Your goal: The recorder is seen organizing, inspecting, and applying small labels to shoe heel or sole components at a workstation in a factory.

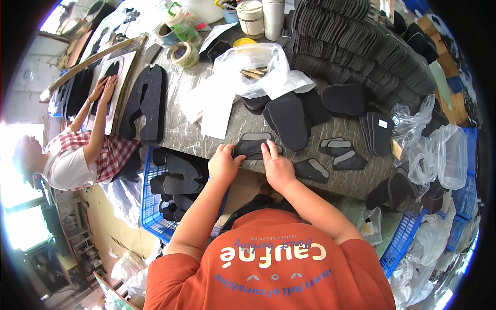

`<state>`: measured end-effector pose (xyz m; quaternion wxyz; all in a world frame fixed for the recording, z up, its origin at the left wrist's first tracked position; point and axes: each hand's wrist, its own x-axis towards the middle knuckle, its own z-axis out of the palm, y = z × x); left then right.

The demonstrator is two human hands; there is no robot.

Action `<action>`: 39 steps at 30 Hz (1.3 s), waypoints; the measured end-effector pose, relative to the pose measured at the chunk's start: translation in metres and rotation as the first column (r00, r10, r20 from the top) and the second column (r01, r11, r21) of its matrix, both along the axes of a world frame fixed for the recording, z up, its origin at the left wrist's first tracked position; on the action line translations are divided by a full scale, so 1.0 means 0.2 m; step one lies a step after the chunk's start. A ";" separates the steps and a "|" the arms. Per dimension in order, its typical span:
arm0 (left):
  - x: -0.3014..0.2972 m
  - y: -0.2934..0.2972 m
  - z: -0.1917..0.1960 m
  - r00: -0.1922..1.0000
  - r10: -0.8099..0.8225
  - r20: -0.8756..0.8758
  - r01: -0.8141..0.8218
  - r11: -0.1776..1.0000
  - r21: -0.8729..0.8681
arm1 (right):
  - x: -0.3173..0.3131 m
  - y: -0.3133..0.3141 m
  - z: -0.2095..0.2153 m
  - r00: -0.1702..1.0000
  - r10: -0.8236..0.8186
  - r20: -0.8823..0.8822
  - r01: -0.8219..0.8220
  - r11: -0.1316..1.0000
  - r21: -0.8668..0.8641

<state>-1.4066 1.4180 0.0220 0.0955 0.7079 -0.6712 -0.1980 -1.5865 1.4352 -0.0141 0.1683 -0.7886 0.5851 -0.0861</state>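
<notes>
At the table's near edge lies a dark, flat cut piece [249, 150] with a lighter grey strip [257, 136] along its far side. My left hand [225, 164] grips its left end, thumb and fingers closed on the edge. Over its right part, the thumb and forefinger of my right hand [279, 166] are close together and pressed on the piece; the other fingers are curled. Similar dark piece [311, 170] with a grey strip rests right of my right hand. Beyond it are overlapping strip-bearing pieces [342, 153]. A rounded black pad [288, 124] lies just beyond my hands.
Tall rows of stacked black pads [356, 41] fill the far right. A clear plastic bag [253, 67] sits on white paper [217, 111] ahead. Tape rolls [183, 55] and cups [251, 19] stand farther back. A blue crate [150, 206] is below left. Another person [85, 150] works at left.
</notes>
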 end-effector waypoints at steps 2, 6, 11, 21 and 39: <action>0.03 0.00 -0.02 0.994 0.045 -0.097 -0.045 0.999 -0.005 | -0.01 0.01 0.10 0.985 0.035 0.168 -0.028 0.998 -0.048; 0.12 0.06 -0.03 0.863 -0.019 -0.505 0.027 1.000 0.008 | -0.03 0.03 0.22 0.944 0.032 0.328 0.050 0.970 -0.237; 0.05 0.17 0.01 0.649 0.148 -0.746 0.014 0.978 0.207 | -0.20 0.15 0.31 0.865 -0.112 0.489 0.179 0.980 -0.092; -0.42 0.23 0.01 0.661 -0.231 -0.714 0.397 0.915 0.071 | -0.52 0.26 0.27 0.706 -0.369 0.605 0.489 0.872 -0.039; -0.45 0.27 0.18 0.264 0.141 -0.954 0.431 0.868 0.247 | -0.33 0.24 0.33 0.109 -0.645 0.756 -0.253 0.717 0.649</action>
